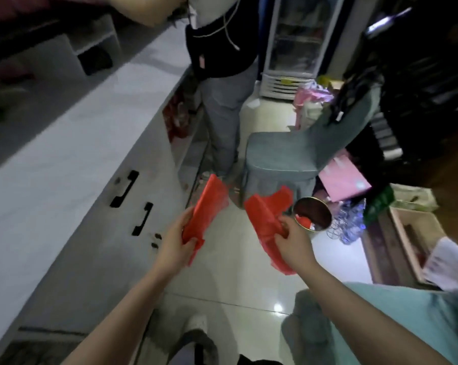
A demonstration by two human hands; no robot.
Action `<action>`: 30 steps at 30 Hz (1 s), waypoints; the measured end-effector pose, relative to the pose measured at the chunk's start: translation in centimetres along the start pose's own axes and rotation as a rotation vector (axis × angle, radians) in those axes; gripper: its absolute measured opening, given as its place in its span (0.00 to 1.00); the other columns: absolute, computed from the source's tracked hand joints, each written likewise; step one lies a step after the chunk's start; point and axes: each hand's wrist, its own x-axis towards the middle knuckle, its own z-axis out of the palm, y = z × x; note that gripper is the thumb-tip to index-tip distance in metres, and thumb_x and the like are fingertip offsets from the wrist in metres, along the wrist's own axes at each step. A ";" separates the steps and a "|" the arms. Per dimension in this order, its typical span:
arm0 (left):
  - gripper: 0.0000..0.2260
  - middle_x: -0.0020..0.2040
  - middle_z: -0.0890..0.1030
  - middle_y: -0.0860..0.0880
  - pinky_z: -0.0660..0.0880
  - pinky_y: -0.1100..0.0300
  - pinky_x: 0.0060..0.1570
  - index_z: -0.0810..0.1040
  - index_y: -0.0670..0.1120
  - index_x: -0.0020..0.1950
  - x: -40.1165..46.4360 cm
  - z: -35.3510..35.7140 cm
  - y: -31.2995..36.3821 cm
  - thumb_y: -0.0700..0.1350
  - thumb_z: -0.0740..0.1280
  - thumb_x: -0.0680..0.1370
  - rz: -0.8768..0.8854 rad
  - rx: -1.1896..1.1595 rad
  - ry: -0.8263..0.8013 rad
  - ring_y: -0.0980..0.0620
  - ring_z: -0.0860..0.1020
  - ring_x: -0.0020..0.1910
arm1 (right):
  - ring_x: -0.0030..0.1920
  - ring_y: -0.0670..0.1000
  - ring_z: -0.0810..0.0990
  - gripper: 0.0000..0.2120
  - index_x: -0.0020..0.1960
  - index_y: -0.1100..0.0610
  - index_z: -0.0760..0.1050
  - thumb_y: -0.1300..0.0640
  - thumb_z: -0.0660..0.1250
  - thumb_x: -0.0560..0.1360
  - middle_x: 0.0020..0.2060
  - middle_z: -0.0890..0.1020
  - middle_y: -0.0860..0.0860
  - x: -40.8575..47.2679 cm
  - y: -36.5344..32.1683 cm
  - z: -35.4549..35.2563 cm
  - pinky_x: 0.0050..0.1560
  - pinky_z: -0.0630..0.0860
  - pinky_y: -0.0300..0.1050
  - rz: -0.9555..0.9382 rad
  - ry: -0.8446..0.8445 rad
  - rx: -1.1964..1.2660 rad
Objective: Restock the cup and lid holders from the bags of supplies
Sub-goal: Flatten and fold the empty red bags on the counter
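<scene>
- Here, two pieces of thin red plastic are held out over the tiled floor (249, 262), one in each of the hands.
- The left hand (176, 246) is curled round the left red plastic piece (206, 209), thumb on top and fingers beneath; the sheet stands up toward 12 o'clock from the grip.
- The right hand (292, 242) pinches the right red plastic piece (266, 219) between thumb and fingertips; the sheet spreads toward 11 o'clock and hangs down past the wrist toward 6 o'clock.
- The two red pieces are kept apart, with bare floor seen between them; whether they are parts of one bag cannot be told.
- A round metal tin (312, 213) with a dark inside is seen just beside the right hand, at 2 o'clock from it.
- A long white table (72, 143) with black drawer handles (124, 189) is placed at 9 o'clock from the hands.
- A grey-blue covered chair (280, 156) is set at 12 o'clock, and another person's legs (222, 122) are seen beside it, next to the table.
- A glass-door fridge (299, 43) is placed farther off at 1 o'clock.
- Pink bags (341, 180) and clutter are piled at 2 o'clock.
- The picture is blurred and dim.
</scene>
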 end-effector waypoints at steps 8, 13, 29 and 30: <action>0.22 0.55 0.75 0.41 0.71 0.73 0.41 0.75 0.41 0.65 12.5 3.7 -1.2 0.26 0.59 0.75 0.122 0.197 -0.340 0.58 0.78 0.39 | 0.43 0.52 0.77 0.16 0.50 0.47 0.71 0.66 0.63 0.70 0.41 0.77 0.44 3.6 3.9 -2.1 0.42 0.67 0.42 0.304 0.247 0.013; 0.20 0.54 0.73 0.44 0.68 0.80 0.36 0.73 0.38 0.65 18.8 6.7 -1.1 0.26 0.60 0.75 0.131 0.228 -0.496 0.72 0.77 0.36 | 0.42 0.51 0.77 0.12 0.49 0.50 0.75 0.63 0.65 0.70 0.40 0.77 0.43 5.9 5.8 -1.9 0.38 0.66 0.42 0.494 0.398 0.082; 0.21 0.57 0.80 0.47 0.68 0.80 0.39 0.76 0.48 0.66 37.8 31.1 1.5 0.35 0.67 0.74 0.190 0.498 -0.732 0.73 0.76 0.38 | 0.45 0.52 0.81 0.11 0.41 0.51 0.77 0.66 0.63 0.72 0.42 0.82 0.47 23.0 20.1 -8.8 0.49 0.74 0.43 0.780 0.438 0.221; 0.21 0.59 0.80 0.48 0.69 0.79 0.42 0.76 0.49 0.66 39.0 33.0 1.8 0.36 0.67 0.74 0.186 0.516 -0.730 0.71 0.77 0.39 | 0.45 0.51 0.81 0.11 0.42 0.51 0.78 0.66 0.63 0.72 0.43 0.82 0.47 24.5 21.3 -9.5 0.48 0.74 0.42 0.790 0.429 0.224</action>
